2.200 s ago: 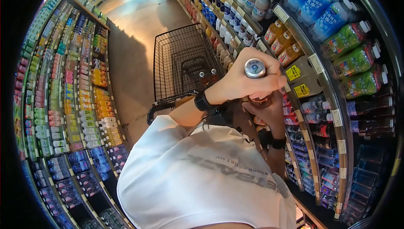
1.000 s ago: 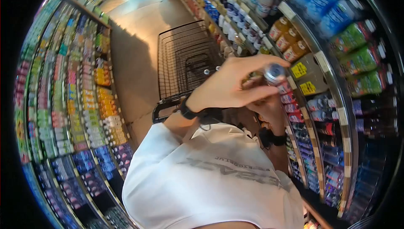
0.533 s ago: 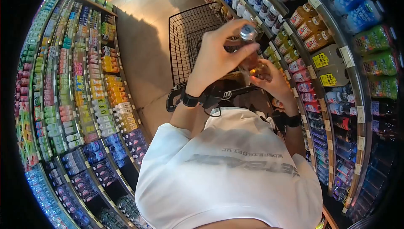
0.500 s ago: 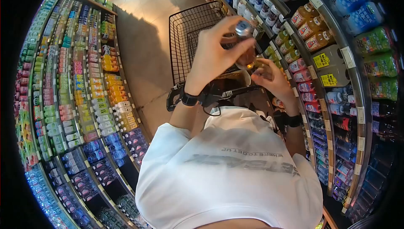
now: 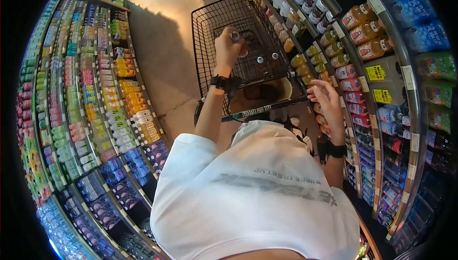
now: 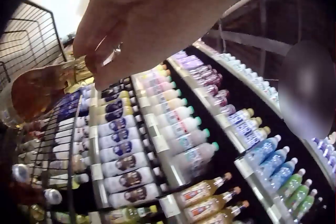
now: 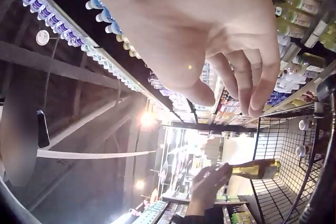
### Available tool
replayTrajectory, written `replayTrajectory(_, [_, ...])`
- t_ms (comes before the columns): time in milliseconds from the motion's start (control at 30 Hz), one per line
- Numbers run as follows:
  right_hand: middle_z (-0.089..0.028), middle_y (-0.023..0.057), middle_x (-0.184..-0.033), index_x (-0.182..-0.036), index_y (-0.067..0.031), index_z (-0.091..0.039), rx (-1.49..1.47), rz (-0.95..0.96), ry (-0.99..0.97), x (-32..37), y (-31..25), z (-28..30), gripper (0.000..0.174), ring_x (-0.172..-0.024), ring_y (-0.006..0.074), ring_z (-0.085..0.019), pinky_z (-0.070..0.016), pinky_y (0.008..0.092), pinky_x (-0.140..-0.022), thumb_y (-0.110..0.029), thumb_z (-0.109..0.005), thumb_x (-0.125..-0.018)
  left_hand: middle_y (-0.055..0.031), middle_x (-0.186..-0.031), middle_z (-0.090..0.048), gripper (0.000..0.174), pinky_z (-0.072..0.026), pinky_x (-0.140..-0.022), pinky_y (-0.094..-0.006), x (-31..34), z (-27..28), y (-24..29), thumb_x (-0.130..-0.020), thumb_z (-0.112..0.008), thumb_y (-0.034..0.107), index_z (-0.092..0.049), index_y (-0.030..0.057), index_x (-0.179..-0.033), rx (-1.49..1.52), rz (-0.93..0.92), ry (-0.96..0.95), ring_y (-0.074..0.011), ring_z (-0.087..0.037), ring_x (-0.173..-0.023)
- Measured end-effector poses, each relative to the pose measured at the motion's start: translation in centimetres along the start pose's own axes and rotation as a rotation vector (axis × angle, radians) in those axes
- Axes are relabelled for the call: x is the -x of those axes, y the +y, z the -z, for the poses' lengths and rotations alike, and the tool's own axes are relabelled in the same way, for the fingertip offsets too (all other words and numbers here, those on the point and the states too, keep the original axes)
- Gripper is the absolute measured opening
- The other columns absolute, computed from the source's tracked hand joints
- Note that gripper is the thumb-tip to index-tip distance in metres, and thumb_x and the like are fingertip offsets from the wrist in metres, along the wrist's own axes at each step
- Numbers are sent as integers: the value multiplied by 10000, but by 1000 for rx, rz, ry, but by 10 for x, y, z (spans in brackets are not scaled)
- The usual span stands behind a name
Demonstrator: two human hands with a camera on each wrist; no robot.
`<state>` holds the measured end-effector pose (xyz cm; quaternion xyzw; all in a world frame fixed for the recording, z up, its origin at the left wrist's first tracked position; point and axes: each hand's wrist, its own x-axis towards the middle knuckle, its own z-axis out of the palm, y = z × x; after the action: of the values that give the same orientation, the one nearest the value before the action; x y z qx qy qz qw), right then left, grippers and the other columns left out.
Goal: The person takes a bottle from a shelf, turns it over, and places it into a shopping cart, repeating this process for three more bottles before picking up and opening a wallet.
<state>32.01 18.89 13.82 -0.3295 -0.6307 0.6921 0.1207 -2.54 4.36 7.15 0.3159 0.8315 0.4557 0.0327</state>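
Observation:
In the head view my left hand (image 5: 226,49) grips a bottle (image 5: 243,50) by its neck, over the cart's left part. The left wrist view shows the bottle (image 6: 39,94) tilted, amber in its body, with fingers around the neck. From the right wrist view the left hand (image 7: 209,184) and bottle (image 7: 255,169) appear beside the cart's wire wall. My right hand (image 5: 328,98) is empty, fingers loosely bent, between the cart and the right shelf. Two capped bottles (image 5: 260,60) stand inside the black wire cart (image 5: 202,45).
Drink shelves line both sides: the left shelf (image 5: 121,131) and the right shelf (image 5: 377,155). Rows of juice bottles (image 5: 365,31) lie near the cart's right side. The cart handle (image 5: 257,111) is close to my body, and aisle floor (image 5: 160,69) runs left of the cart.
My left hand has moved left and forward over the cart with the bottle. My right hand has come away from the bottle to the right, and the two hands are apart.

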Motion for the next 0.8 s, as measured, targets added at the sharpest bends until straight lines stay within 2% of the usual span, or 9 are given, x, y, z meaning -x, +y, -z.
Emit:
replayTrajectory(67, [-715, 94, -1055, -1293, 0, -605, -10, -31, 48, 5, 6, 1, 291, -930, 139, -682, -542, 276, -838, -185, -592, -1069, -196, -833, -739, 306, -565, -688, -391, 3, -19, -33, -776, -853, 104, -721, -19, -1024, -157, 12, -67, -311, -727, -733])
replayTrajectory(100, [-715, 91, -1047, -1290, 3, -608, -3, -38, 69, 8, 12, 2, 289, -928, 137, -681, -538, 267, -835, -186, -585, -1072, -211, -869, -749, 288, -583, -722, -416, 3, -24, -34, -763, -841, 119, -758, -10, -1006, -242, 174, -162, -348, -735, -783])
replayTrajectory(300, [-711, 87, -1045, -1299, 3, -608, -2, -171, 174, 23, 35, 2, 300, -928, 132, -676, -534, 259, -843, -194, -571, -1076, -211, -863, -742, 253, -592, -725, -420, 22, -58, -91, -759, -781, 79, -756, 3, -999, -237, 229, -212, -370, -736, -823])
replayTrajectory(400, [-708, 91, -1055, -1302, 8, -606, -17, -227, 220, 30, 39, -3, 310, -935, 136, -677, -535, 263, -848, -202, -569, -1077, -199, -907, -745, 332, -573, -705, -388, 27, -73, -108, -744, -863, 86, -731, -22, -1029, -315, 286, -300, -309, -734, -794])
replayTrajectory(567, [-708, 100, -1057, -1303, 15, -604, -44, -244, 259, 39, 50, -6, 322, -938, 140, -677, -537, 270, -851, -211, -566, -1078, -195, -937, -739, 322, -571, -729, -410, 37, -96, -141, -713, -863, 50, -709, -9, -990, -281, 328, -355, -327, -731, -841])
replayTrajectory(600, [-708, 101, -1057, -1303, 16, -604, -45, -246, 260, 41, 51, -6, 323, -938, 141, -676, -538, 271, -853, -212, -565, -1078, -194, -938, -736, 318, -570, -733, -415, 35, -96, -139, -709, -862, 47, -703, -6, -979, -275, 339, -363, -331, -729, -850])
replayTrajectory(700, [-707, 103, -1057, -1303, 18, -602, -43, -248, 265, 42, 51, -4, 324, -938, 141, -675, -538, 273, -858, -214, -563, -1080, -216, -871, -721, 180, -581, -725, -442, 37, -96, -129, -757, -743, -16, -688, -22, -928, -233, 279, -308, -380, -731, -848])
replayTrajectory(800, [-706, 101, -1058, -1303, 18, -602, -38, -247, 277, 45, 47, -6, 323, -940, 141, -673, -537, 274, -865, -214, -561, -1081, -223, -908, -729, 217, -588, -759, -436, 35, -99, -129, -775, -739, -9, -689, -28, -985, -247, 277, -356, -377, -734, -883])
